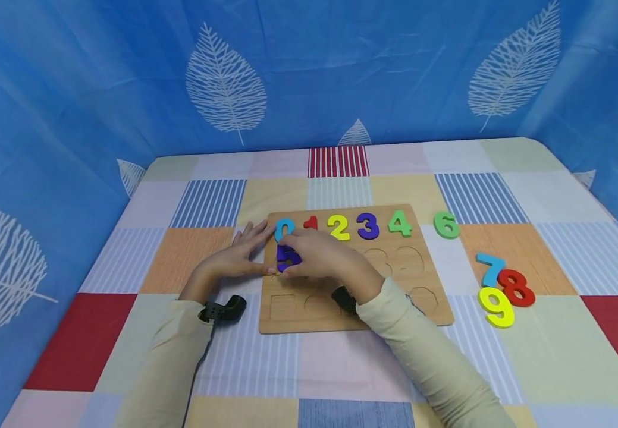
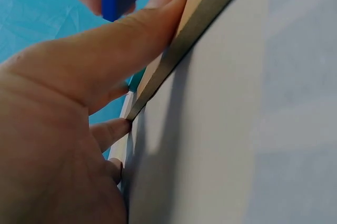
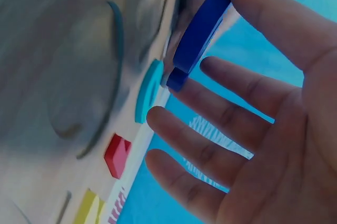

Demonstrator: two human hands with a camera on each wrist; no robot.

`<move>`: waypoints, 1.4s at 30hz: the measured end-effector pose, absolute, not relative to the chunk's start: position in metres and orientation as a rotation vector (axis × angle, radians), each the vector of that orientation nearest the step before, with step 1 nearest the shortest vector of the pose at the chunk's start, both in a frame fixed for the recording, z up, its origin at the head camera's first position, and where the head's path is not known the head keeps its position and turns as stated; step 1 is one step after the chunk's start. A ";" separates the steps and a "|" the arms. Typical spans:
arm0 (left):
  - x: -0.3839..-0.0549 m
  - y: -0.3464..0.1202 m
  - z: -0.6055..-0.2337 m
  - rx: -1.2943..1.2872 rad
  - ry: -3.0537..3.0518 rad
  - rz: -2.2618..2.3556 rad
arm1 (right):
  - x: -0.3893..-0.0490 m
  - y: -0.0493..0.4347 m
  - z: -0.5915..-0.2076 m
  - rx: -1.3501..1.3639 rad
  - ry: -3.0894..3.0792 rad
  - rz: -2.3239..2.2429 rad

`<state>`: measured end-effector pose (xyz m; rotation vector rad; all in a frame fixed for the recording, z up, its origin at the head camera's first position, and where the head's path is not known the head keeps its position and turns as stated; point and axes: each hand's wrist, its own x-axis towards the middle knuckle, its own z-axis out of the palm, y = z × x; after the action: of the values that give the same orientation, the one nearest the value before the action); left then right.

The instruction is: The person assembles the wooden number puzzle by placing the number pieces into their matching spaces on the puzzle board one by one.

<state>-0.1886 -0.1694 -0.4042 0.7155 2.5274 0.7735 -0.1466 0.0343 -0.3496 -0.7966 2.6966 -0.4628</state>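
Observation:
My right hand (image 1: 322, 254) pinches a dark blue number 5 (image 1: 286, 258) between thumb and fingers, over the left side of a wooden number board (image 1: 287, 324). In the right wrist view the 5 (image 3: 202, 29) is seen edge-on, tilted above the board. My left hand (image 1: 239, 255) rests at the board's left edge, its thumb and fingers spread and touching it; the left wrist view shows the thumb (image 2: 121, 45) on the rim. Along the board's top row sit a light blue 0 (image 1: 284, 223), a red 1 (image 1: 311, 222), a yellow 2 (image 1: 338, 227), a purple 3 (image 1: 368, 226) and a green 4 (image 1: 400, 223).
Right of the board lie a green 6 (image 1: 446, 225), a blue 7 (image 1: 489, 267), a red 8 (image 1: 517, 289) and a yellow 9 (image 1: 496, 307). The 7, 8 and 9 are close together. A patchwork cloth (image 1: 351, 368) covers the table; a blue leaf-patterned curtain (image 1: 341, 59) hangs behind.

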 end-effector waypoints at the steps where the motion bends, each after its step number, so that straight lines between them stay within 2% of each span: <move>1: -0.189 -0.169 -0.404 0.720 2.525 0.776 | -0.146 0.033 -0.351 -0.795 2.700 -0.456; 42: -0.189 -0.165 -0.398 0.624 2.507 0.795 | -0.136 0.011 -0.361 -0.738 2.816 -0.052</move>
<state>-0.1887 -0.1653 -0.3979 0.6242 2.5074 0.7946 -0.1355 0.0112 -0.3615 -0.7377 2.8160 -0.0518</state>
